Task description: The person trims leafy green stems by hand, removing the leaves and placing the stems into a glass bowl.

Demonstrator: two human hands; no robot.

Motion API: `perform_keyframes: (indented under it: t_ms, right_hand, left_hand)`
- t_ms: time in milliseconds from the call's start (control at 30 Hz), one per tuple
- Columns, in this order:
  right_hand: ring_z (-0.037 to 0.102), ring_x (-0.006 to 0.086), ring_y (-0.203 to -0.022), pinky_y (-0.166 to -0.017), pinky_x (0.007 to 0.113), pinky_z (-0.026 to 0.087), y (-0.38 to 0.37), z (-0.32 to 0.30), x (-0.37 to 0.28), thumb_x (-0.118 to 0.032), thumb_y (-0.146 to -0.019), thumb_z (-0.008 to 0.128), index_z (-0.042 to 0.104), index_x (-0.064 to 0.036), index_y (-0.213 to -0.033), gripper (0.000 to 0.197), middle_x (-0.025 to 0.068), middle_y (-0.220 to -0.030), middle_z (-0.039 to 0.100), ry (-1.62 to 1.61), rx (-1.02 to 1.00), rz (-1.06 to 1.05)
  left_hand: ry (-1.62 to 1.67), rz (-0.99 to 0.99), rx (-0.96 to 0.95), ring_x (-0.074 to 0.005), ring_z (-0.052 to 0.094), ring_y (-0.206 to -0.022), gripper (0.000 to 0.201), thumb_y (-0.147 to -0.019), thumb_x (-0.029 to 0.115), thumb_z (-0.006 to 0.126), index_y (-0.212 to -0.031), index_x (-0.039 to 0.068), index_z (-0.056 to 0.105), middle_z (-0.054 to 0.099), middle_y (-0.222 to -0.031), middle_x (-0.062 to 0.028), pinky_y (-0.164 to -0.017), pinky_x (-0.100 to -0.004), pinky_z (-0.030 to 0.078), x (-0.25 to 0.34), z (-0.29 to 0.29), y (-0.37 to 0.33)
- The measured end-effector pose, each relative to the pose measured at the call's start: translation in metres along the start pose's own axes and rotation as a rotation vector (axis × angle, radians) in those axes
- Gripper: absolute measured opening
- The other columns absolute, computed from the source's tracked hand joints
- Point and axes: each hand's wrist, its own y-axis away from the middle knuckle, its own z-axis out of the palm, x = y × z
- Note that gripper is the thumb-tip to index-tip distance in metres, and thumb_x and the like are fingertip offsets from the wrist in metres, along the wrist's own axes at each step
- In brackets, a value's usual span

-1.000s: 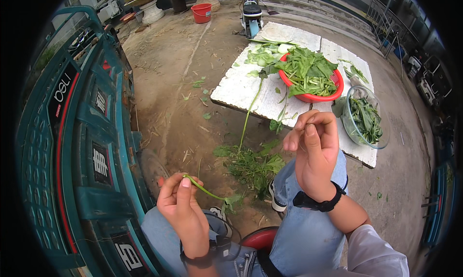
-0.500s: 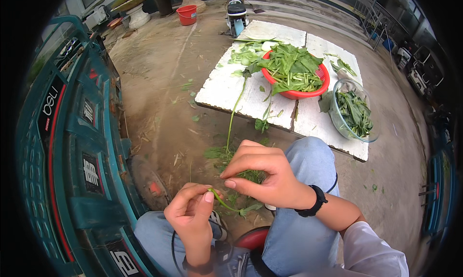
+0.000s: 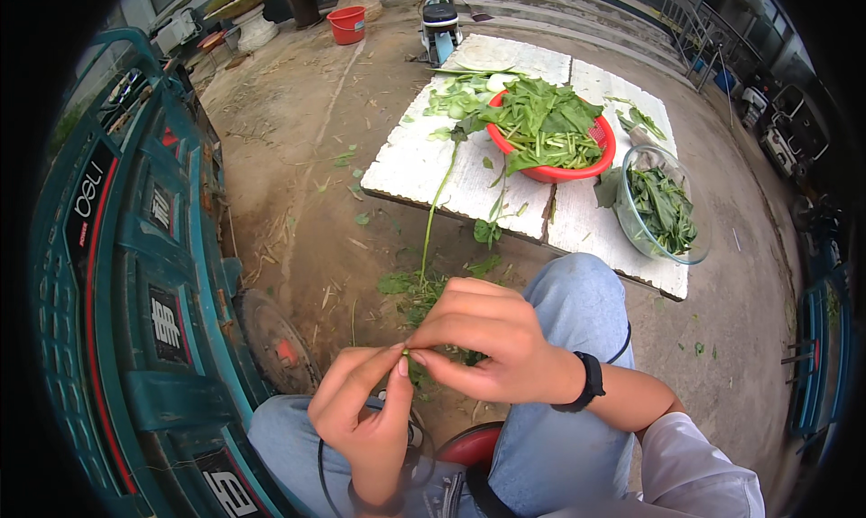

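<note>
Over my lap, my left hand [image 3: 363, 408] pinches a thin green stem [image 3: 407, 353] between thumb and fingertips. My right hand [image 3: 494, 345], with a black band at the wrist, meets it there, its thumb and forefinger closed on the stem's end. Most of the stem is hidden by the fingers. Beyond my knees, a red plastic basket [image 3: 608, 162] heaped with leafy greens [image 3: 548, 112] stands on a white board tabletop [image 3: 406, 162]. A clear glass bowl [image 3: 631, 222] of darker cut leaves sits to its right. One long stalk [image 3: 437, 207] hangs over the near edge.
A green vehicle body [image 3: 135, 320] runs along my left side. Plant scraps [image 3: 397, 284] lie on the concrete below my hands. Farther off are a red bucket [image 3: 347, 26], a parked scooter [image 3: 440, 22] and steps [image 3: 577, 22]. Pale cut pieces [image 3: 465, 99] lie on the table.
My right hand has come left and down to the left hand, and its fingers have closed on the stem's end. The stem, earlier showing as a curve, is now mostly hidden.
</note>
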Motion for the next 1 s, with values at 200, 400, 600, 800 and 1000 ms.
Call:
perform_keyframes:
  t_ms: [200, 400, 600, 800, 1000]
  right_hand:
    - [0.057, 0.0264, -0.065, -0.056, 0.036, 0.047, 0.001, 0.003, -0.001, -0.002, -0.073, 0.074, 0.066, -0.0023, -0.083, 0.013, 0.0088, -0.074, 0.059, 0.004, -0.001, -0.005]
    - [0.057, 0.0257, -0.064, -0.055, 0.035, 0.046, 0.003, 0.004, -0.001, -0.001, -0.072, 0.074, 0.065, -0.0022, -0.082, 0.014, 0.0084, -0.073, 0.058, 0.025, 0.009, -0.024]
    - [0.057, 0.0240, -0.062, -0.053, 0.033, 0.046, 0.004, 0.004, -0.002, -0.001, -0.071, 0.074, 0.064, -0.0020, -0.081, 0.014, 0.0082, -0.070, 0.057, -0.006, -0.007, 0.031]
    - [0.059, 0.0168, -0.060, -0.054, 0.029, 0.047, 0.006, 0.005, -0.004, 0.000, -0.072, 0.074, 0.064, 0.0001, -0.080, 0.012, 0.0075, -0.070, 0.058, -0.199, -0.035, 0.243]
    - [0.060, 0.0151, -0.061, -0.057, 0.026, 0.047, 0.007, 0.004, -0.004, -0.002, -0.076, 0.074, 0.066, 0.0013, -0.083, 0.011, 0.0075, -0.072, 0.061, -0.364, -0.062, 0.375]
  left_hand:
    - [-0.183, 0.104, 0.027, -0.0200, 0.064, -0.076, 0.019, -0.075, -0.012, 0.068, -0.093, -0.007, 0.071, 0.067, -0.084, -0.0128, -0.071, -0.0268, 0.049, 0.003, 0.002, -0.001]
    - [-0.205, 0.142, 0.026, -0.0217, 0.065, -0.076, 0.019, -0.074, -0.012, 0.069, -0.092, -0.007, 0.071, 0.067, -0.082, -0.0140, -0.071, -0.0284, 0.051, 0.004, 0.003, -0.002]
    - [-0.178, 0.129, 0.027, -0.0214, 0.065, -0.076, 0.019, -0.073, -0.013, 0.069, -0.091, -0.007, 0.071, 0.067, -0.082, -0.0138, -0.071, -0.0282, 0.050, 0.006, 0.005, -0.001]
    - [-0.025, 0.023, 0.008, -0.0181, 0.064, -0.077, 0.015, -0.076, -0.011, 0.069, -0.091, -0.008, 0.070, 0.067, -0.083, -0.0126, -0.070, -0.0257, 0.049, 0.000, 0.003, 0.001]
    - [0.220, -0.145, -0.019, -0.0134, 0.062, -0.082, 0.011, -0.084, -0.005, 0.070, -0.094, -0.009, 0.069, 0.066, -0.090, -0.0097, -0.072, -0.0219, 0.048, -0.006, -0.001, 0.003]
